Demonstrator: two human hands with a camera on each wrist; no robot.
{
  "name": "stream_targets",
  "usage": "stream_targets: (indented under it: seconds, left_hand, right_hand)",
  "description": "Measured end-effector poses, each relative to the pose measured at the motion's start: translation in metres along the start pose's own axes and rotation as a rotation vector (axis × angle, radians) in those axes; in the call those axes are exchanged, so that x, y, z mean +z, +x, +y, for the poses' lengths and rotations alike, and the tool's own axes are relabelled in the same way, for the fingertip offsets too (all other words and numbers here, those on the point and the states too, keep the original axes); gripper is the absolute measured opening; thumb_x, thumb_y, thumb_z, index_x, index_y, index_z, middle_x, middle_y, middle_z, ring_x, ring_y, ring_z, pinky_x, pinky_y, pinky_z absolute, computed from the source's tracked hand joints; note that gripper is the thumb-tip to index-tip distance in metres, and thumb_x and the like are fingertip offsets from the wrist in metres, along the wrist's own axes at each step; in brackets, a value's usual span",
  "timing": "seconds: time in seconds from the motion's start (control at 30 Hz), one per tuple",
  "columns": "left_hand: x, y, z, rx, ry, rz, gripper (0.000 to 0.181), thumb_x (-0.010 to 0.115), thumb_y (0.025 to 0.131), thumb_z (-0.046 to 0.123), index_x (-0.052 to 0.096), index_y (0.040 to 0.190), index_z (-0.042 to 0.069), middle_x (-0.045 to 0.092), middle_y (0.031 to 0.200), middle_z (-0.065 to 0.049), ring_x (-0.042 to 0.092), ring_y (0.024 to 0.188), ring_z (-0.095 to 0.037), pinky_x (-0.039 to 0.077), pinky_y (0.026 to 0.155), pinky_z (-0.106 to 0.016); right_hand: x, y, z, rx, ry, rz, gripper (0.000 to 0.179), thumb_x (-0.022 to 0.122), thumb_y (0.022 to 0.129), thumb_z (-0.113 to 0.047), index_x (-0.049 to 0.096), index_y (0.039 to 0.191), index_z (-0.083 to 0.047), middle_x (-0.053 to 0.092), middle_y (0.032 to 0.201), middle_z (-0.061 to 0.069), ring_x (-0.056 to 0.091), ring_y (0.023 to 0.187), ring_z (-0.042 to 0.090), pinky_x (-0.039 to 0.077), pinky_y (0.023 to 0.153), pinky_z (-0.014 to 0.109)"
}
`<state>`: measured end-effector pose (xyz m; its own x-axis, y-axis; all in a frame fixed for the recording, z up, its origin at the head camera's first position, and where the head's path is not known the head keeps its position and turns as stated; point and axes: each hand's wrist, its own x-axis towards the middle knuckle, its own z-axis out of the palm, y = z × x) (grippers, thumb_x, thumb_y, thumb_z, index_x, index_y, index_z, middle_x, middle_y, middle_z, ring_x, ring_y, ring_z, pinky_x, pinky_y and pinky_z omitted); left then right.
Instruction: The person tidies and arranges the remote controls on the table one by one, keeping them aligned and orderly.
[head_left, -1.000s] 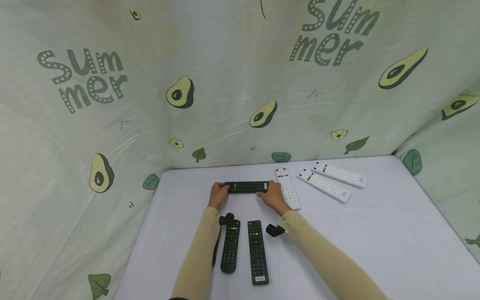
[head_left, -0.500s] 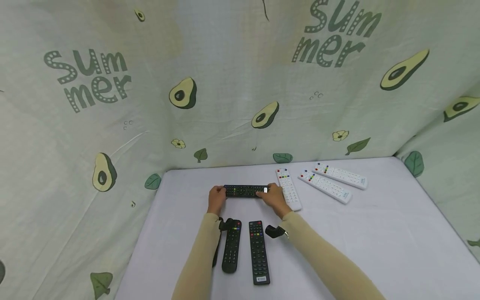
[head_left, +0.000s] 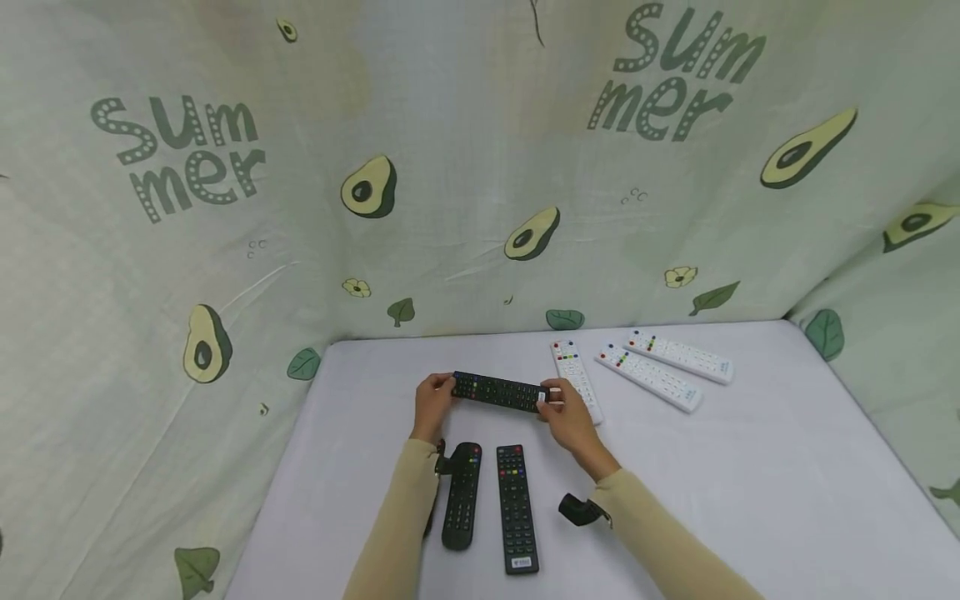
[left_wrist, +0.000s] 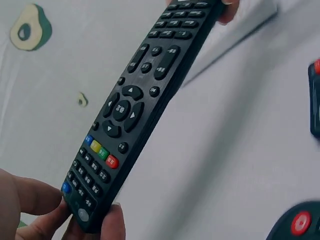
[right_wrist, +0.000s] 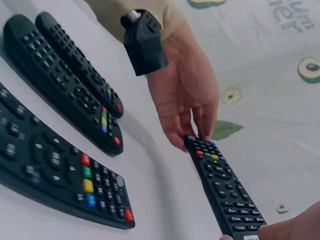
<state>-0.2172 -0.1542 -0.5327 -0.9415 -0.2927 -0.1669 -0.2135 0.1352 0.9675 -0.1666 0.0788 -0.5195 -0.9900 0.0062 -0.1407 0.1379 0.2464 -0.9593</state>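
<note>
Both hands hold one black remote control by its ends, buttons facing up. My left hand pinches the end with the coloured buttons, thumb and fingertips on its edges in the left wrist view. At the other end, by the white label, my right hand pinches it between thumb and fingers. In the right wrist view the held remote slants over the white table, its shadow below. Nearer the body lie two black remotes, a straight one and a rounded one; another black remote is mostly hidden by the left sleeve in the head view.
Just beyond the right hand lies a white remote, partly covered by the fingers. Two more white remotes, a front one and a rear one, lie at the back right. A printed cloth hangs behind the white table.
The held remote has come slightly toward the body and tilted, its right end now lower. The right hand has shifted right and nearer; the left hand moved little.
</note>
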Motion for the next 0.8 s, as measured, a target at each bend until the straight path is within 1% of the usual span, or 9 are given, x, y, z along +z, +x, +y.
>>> stream_targets:
  seconds: [0.13,0.17,0.27,0.33,0.43,0.57,0.73,0.8]
  left_hand:
    - [0.006,-0.008,0.002,-0.012,-0.074,-0.056,0.022,0.058,0.107,0.006,0.067,0.121,-0.009,0.065,0.12,-0.021,0.065,0.097,-0.02,0.064,0.083,-0.034]
    - [0.008,-0.011,0.002,-0.017,-0.087,-0.077,0.022,0.059,0.107,0.006,0.067,0.122,-0.008,0.065,0.121,-0.02,0.065,0.098,-0.02,0.063,0.083,-0.034]
    - [0.015,-0.018,0.006,0.002,-0.108,-0.154,0.023,0.058,0.108,0.007,0.067,0.123,-0.009,0.065,0.121,-0.021,0.065,0.098,-0.019,0.063,0.082,-0.033]
    - [0.02,-0.023,0.01,0.021,-0.094,-0.205,0.023,0.059,0.108,0.007,0.068,0.123,-0.009,0.065,0.122,-0.02,0.066,0.097,-0.019,0.063,0.08,-0.03]
    - [0.027,-0.031,0.013,0.036,-0.043,-0.282,0.023,0.059,0.107,0.006,0.07,0.122,-0.008,0.065,0.124,-0.02,0.068,0.095,-0.018,0.063,0.079,-0.028]
    - [0.036,-0.039,0.014,0.062,0.028,-0.383,0.023,0.06,0.107,0.006,0.073,0.123,-0.005,0.066,0.123,-0.018,0.067,0.095,-0.017,0.064,0.081,-0.03]
    - [0.048,-0.05,0.017,0.102,0.113,-0.457,0.024,0.061,0.106,0.005,0.074,0.122,-0.004,0.069,0.117,-0.015,0.067,0.091,-0.018,0.064,0.079,-0.03]
    - [0.053,-0.053,0.018,0.102,0.143,-0.479,0.023,0.06,0.105,0.005,0.075,0.121,-0.003,0.069,0.117,-0.015,0.068,0.091,-0.018,0.064,0.078,-0.03]
  right_hand:
    - [-0.01,-0.024,0.006,0.007,0.061,-0.02,0.035,0.055,0.104,0.005,0.054,0.139,0.006,0.062,0.121,0.028,0.072,0.103,0.03,0.064,0.086,0.037]
    - [-0.013,-0.03,0.007,0.007,0.071,-0.022,0.034,0.055,0.104,0.006,0.055,0.138,0.007,0.062,0.121,0.028,0.072,0.102,0.029,0.065,0.084,0.035]
    - [-0.02,-0.047,0.011,0.01,0.084,-0.026,0.033,0.057,0.102,0.008,0.057,0.135,0.008,0.065,0.119,0.027,0.074,0.099,0.027,0.065,0.078,0.031]
    - [-0.025,-0.058,0.015,0.018,0.086,-0.032,0.034,0.059,0.1,0.01,0.057,0.133,0.009,0.067,0.118,0.025,0.074,0.097,0.026,0.065,0.076,0.032]
    - [-0.031,-0.073,0.022,0.047,0.07,-0.061,0.037,0.061,0.098,0.01,0.056,0.134,0.01,0.068,0.116,0.022,0.074,0.095,0.025,0.065,0.075,0.032]
    - [-0.039,-0.09,0.03,0.081,0.054,-0.108,0.043,0.065,0.095,0.009,0.053,0.137,0.011,0.069,0.116,0.02,0.074,0.097,0.025,0.064,0.076,0.032]
    - [-0.046,-0.104,0.04,0.108,0.029,-0.157,0.05,0.068,0.092,0.006,0.051,0.14,0.011,0.07,0.116,0.018,0.074,0.102,0.027,0.063,0.079,0.031]
    - [-0.049,-0.108,0.045,0.116,0.022,-0.179,0.053,0.069,0.092,0.005,0.05,0.141,0.011,0.07,0.117,0.017,0.074,0.103,0.027,0.063,0.079,0.031]
